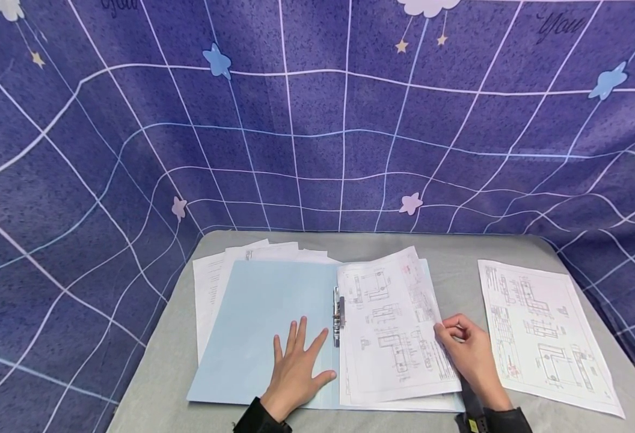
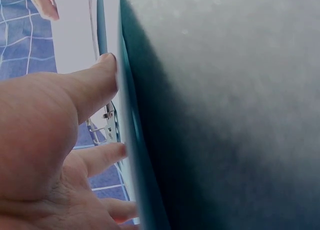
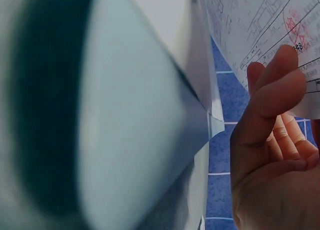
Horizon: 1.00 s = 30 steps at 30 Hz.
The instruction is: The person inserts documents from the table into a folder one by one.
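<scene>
- While my left hand (image 1: 296,367) lies flat w/ fingers spread on the open light-blue folder (image 1: 263,325), palm down on its left cover, my right hand (image 1: 471,355) pinches the right edge of the top drawing sheet (image 1: 388,325) betw. thumb & fingertips.
- Folder sits near the front edge of the tabletop (image 1: 447,246), abt centre-left; its metal clip (image 1: 337,316) runs along the spine, just right of my left thumb.
- Top drawing sheet rests on the folder's right half, printed w/ tech line drawings, right edge lifted a bit where I hold it; more sheets under it, can't tell how many.
- Left wrist view: thumb (image 2: 95,84) & fingers press against the folder cover (image 2: 130,140), clip visible past them.
- Right wrist view: my fingers (image 3: 272,84) curl at the sheet's edge, red stamp on the paper beside them.
- Loose white papers (image 1: 209,282) stick out from under the folder at its left & back.
- Separate drawing sheet (image 1: 545,331) lies flat on the right of the tabletop, apart from the folder.
- Tabletop is covered in plain grey cloth.
- Room: purple-blue backdrop cloth (image 1: 317,132) w/ white grid lines, stars & clouds hangs behind and wraps both sides.
- Dark sleeves at both wrists.
</scene>
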Tool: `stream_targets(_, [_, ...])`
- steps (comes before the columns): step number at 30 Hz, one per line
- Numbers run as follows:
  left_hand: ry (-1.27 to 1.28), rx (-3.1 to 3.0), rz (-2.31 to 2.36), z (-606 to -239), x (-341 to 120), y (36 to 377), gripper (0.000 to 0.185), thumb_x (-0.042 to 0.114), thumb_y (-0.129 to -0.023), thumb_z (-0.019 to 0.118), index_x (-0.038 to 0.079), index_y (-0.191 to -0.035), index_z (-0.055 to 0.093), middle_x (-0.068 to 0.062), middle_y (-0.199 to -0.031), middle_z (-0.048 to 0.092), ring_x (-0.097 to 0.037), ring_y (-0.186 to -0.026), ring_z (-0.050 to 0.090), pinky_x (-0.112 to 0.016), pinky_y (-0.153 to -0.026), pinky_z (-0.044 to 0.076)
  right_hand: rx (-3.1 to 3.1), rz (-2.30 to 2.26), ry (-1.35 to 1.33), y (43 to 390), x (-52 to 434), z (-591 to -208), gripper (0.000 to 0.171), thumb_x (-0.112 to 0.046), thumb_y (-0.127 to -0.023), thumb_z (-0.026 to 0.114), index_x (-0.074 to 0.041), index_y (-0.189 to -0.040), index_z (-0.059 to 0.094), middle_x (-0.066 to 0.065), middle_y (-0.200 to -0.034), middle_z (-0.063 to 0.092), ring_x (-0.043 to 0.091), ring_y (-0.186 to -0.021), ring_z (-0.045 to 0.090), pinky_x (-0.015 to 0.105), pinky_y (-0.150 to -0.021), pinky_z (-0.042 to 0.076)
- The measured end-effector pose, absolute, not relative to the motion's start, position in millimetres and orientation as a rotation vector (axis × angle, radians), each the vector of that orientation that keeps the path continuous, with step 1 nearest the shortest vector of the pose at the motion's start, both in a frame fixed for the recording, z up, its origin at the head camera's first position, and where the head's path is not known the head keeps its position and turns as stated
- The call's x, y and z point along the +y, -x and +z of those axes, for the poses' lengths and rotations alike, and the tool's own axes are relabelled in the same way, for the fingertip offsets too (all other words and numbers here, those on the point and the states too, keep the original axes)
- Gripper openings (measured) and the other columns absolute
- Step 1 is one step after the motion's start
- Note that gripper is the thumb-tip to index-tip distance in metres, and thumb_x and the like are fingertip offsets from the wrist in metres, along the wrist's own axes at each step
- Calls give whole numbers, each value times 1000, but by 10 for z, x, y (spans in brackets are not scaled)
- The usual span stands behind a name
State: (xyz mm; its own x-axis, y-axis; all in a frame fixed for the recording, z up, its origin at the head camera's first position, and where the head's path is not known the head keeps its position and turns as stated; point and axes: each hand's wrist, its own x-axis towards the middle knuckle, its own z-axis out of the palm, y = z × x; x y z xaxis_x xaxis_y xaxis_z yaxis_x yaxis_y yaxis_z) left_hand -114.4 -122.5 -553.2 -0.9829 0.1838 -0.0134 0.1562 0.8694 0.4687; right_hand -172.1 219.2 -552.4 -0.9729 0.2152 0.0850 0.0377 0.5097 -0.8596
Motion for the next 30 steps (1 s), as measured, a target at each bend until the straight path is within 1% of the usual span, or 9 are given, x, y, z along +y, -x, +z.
stream_targets(8, [-270,2988,717,-5545,-1218,1146,77,44,-84,83,16,-150,54,-30,-165,22,-50,-153,15,-80,-112,4,-2584,1445,186,1693,2166,-5521,11,-9,-93,75,-6,-86,67,2,-71,68,10,-62,52,21,-60,38])
stream_targets(16, [-277,2985,757,-5580,-1223,1173,77,43,-84,83,14,-150,55,-31,-164,21,-51,-153,13,-80,-112,2,-2583,1467,114,1669,2188,-5551,11,-4,-92,75,-5,-87,65,3,-74,68,7,-63,56,17,-60,44])
stream_targets(20, [-275,2980,763,-5582,-1224,1177,77,43,-85,83,14,-150,54,-31,-165,20,-51,-153,12,-79,-112,1,-2594,1473,91,1653,2201,-5548,11,-3,-91,74,-5,-88,65,3,-73,68,8,-63,55,18,-59,43])
stream_targets(24, [-272,2977,746,-5579,-1222,1171,77,43,-85,83,15,-151,54,-30,-165,20,-51,-153,12,-79,-112,3,-2607,1473,81,1643,2210,-5550,10,-3,-92,74,-5,-88,65,2,-73,67,9,-63,55,20,-59,42])
stream_targets(30, [-263,2973,735,-5564,-1214,1160,78,43,-85,83,16,-151,54,-30,-165,20,-50,-153,12,-79,-112,3,-2651,1441,60,1646,2226,-5567,9,-3,-91,75,-4,-88,67,1,-73,68,9,-64,58,19,-61,45])
